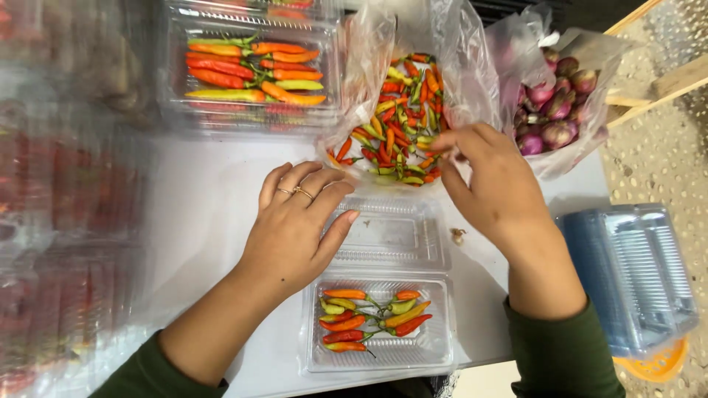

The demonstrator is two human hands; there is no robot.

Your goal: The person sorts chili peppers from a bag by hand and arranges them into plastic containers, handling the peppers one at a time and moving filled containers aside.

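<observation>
The open clamshell [380, 295] sits at the table's near edge, chillies in its near half. The left hand [295, 228] rests flat and released on its far lid's left rim. Beyond the lid, the right hand [490, 180] pinches chillies in the bag [402, 118]; bare table [199, 214] lies left.

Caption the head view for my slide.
Right hand reaches into bag of chillies; left hand rests by open clamshell tray.
</observation>
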